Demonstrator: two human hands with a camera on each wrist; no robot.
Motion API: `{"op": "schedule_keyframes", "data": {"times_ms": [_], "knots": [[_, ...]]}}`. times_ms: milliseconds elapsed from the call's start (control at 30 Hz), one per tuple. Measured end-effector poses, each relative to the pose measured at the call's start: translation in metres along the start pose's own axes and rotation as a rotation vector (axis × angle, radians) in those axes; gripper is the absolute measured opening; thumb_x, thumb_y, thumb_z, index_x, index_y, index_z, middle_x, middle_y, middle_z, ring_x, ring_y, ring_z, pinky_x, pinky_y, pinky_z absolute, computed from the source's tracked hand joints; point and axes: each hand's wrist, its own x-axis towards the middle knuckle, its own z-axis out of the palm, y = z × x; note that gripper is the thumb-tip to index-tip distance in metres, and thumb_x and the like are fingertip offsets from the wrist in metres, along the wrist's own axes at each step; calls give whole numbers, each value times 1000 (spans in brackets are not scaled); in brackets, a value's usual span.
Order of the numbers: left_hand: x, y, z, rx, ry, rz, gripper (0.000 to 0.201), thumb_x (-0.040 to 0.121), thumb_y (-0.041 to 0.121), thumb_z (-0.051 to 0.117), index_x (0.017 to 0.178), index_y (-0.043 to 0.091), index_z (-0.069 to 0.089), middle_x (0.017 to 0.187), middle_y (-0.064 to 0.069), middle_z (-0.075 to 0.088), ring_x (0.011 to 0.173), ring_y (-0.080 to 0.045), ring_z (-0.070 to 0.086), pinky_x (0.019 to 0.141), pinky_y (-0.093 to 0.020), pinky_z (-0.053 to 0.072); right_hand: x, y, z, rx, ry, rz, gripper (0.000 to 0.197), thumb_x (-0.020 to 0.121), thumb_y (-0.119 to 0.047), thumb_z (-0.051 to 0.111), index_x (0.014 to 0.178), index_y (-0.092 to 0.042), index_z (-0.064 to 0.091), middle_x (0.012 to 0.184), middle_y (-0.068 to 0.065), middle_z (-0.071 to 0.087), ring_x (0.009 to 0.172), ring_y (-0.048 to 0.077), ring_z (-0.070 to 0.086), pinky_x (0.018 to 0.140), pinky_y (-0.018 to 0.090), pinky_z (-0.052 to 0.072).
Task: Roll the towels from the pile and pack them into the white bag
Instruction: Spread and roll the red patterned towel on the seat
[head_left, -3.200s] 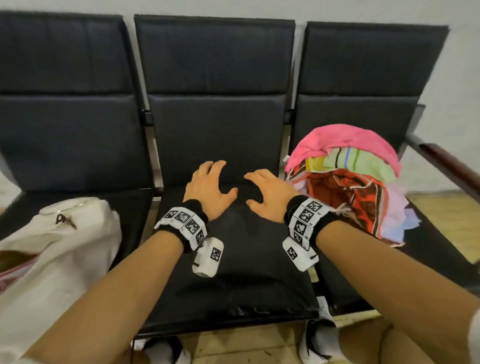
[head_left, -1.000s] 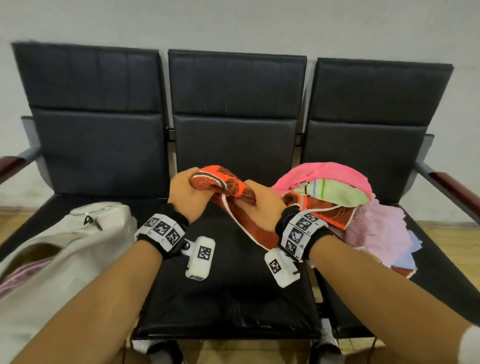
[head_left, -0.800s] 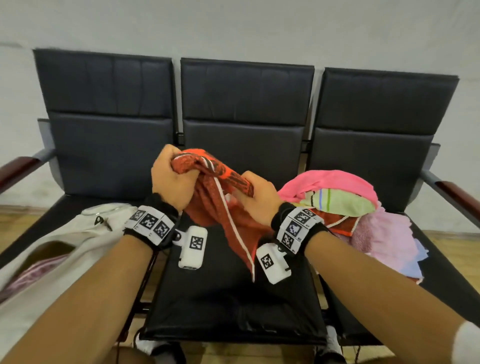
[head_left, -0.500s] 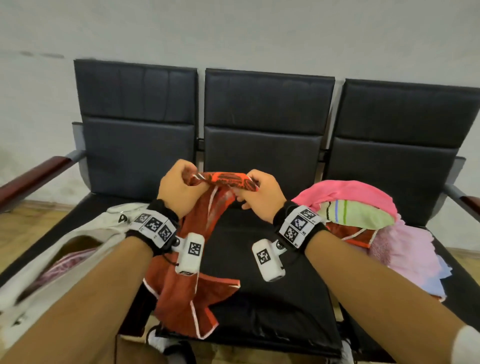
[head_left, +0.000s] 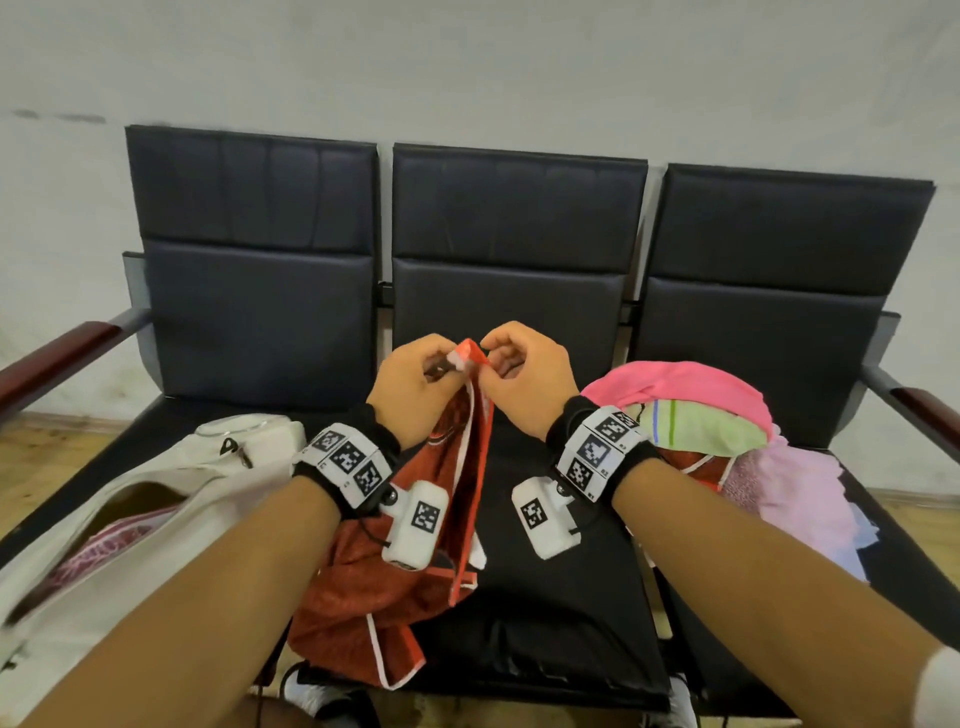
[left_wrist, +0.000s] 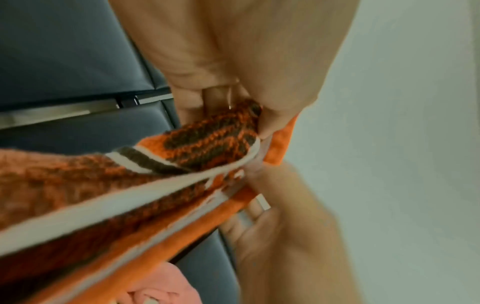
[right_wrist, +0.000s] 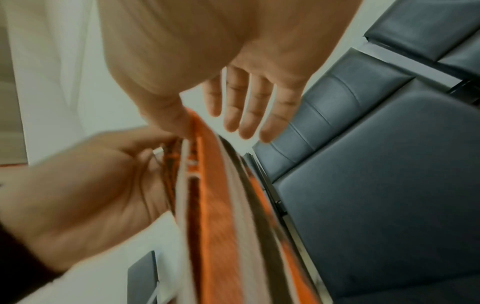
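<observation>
Centre frame, left hand (head_left: 410, 389) and right hand (head_left: 524, 379) both pinch the orange towel (head_left: 395, 561) by its top corner, the rest drooping onto the seat (head_left: 561, 597): soft, light, floppy, best gripped along the white hem.

Head looks down; wrists closely share hands (head_left: 470, 374).

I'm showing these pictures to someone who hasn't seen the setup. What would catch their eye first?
Probably the orange towel, pinched at its top edge by the left hand and right hand and hanging over the middle seat. Next, the bright towel pile on the right seat and the open white bag on the left.
</observation>
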Motion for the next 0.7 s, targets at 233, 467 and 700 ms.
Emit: {"op": "schedule_keyframes", "data": {"times_ms": [233, 467, 700], "knots": [[18, 7, 2, -256, 223, -233, 26, 94, 25, 63, 73, 12, 54, 70, -8, 58, 66, -21, 57, 67, -43, 50, -22, 33, 4, -283, -353, 212, 26, 76, -17, 63, 86, -37, 49, 85, -6, 66, 79, 21, 65, 68, 30, 49], [22, -10, -32, -105, 241, -211, 37, 96, 29, 63, 72, 3, 51, 68, -14, 54, 65, -20, 52, 66, -41, 47, -32, 71, -4, -369, -426, 354, 23, 93, -26, 56, 71, -32, 58, 75, -6, 66, 73, 18, 65, 66, 33, 51], [9, -41, -56, 146, 73, -222, 35, 103, 28, 50, 76, 10, 61, 70, -4, 63, 63, -8, 58, 66, -31, 45, -15, 88, -53, -474, -323, 415, 9, 94, -23, 56, 86, -20, 58, 81, 0, 64, 79, 24, 63, 65, 29, 45]]}}
